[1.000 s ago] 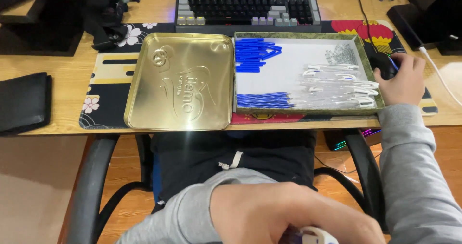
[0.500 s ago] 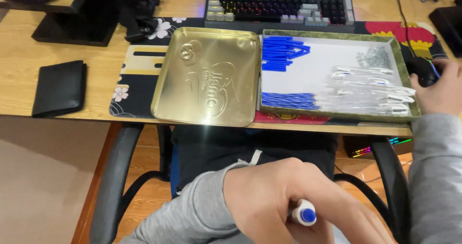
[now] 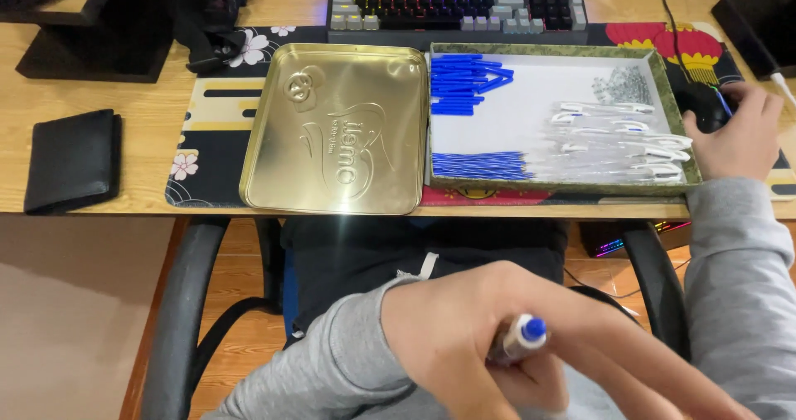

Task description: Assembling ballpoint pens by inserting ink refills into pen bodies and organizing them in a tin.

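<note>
Holding blue caps and clear barrels, the tray [image 3: 663, 72] lies beside right hand [image 3: 734, 134] cupping mouse [image 3: 705, 105]; left hand [image 3: 497, 345] grips pen [image 3: 518, 339].

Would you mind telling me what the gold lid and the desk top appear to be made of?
The gold lid looks like thin pressed metal: glossy sheen, embossed relief, rolled rim. The desk top looks like light wood or a wood-look laminate: pale grain lines, matte finish.

Wooden desk [image 3: 124, 196], black chair [image 3: 178, 304], wood floor [image 3: 240, 362].

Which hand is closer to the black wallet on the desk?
Left. The left hand is low over the lap, holding a pen; the right hand is far across from the wallet.
</note>
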